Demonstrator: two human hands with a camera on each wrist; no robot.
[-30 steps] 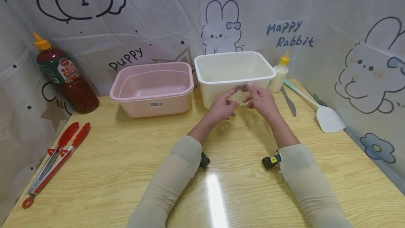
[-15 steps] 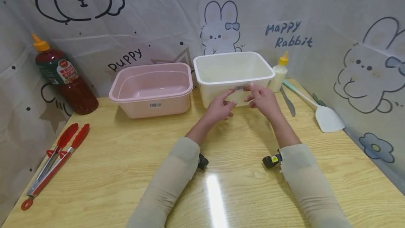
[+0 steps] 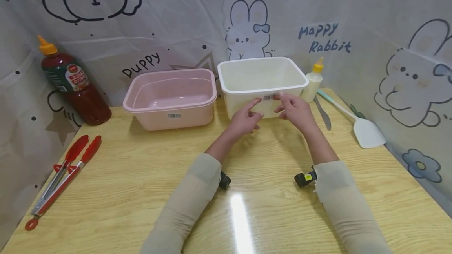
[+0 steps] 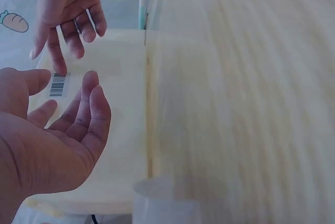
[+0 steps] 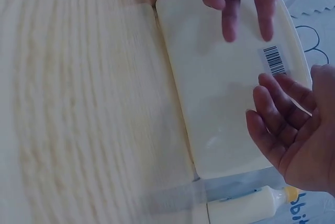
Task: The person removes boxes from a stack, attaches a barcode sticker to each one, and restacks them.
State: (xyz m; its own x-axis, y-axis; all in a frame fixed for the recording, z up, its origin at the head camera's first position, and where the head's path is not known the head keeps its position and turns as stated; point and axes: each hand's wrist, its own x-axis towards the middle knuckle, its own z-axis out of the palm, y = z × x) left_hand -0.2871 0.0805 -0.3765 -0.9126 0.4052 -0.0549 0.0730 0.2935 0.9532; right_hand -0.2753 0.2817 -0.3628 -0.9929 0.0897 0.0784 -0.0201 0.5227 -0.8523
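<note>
In the head view both hands are at the front wall of a white plastic tub [image 3: 243,101]. My left hand [image 3: 245,120] points its index finger toward the left end of the barcode sticker [image 3: 268,97], the other fingers loosely bent. From the other side my right hand [image 3: 296,109] has its index fingertip by the sticker's right end. Nothing is held in either hand. The left wrist view shows the left hand [image 4: 63,124] with relaxed fingers before the tub wall [image 4: 123,103]. The right wrist view shows the right hand [image 5: 298,124] relaxed as well, its fingertips near the barcode [image 5: 274,60].
A pink tub [image 3: 173,118] stands left of the white one. Red-tipped tongs [image 3: 61,179] and a red sauce bottle [image 3: 82,93] are at far left. On the right are a small yellow-capped bottle [image 3: 311,87], a knife [image 3: 323,113] and a white spatula [image 3: 368,132].
The left hand has drawn slightly left, away from the barcode. The right hand has shifted a little to the right. The tubs and other objects stay put.
</note>
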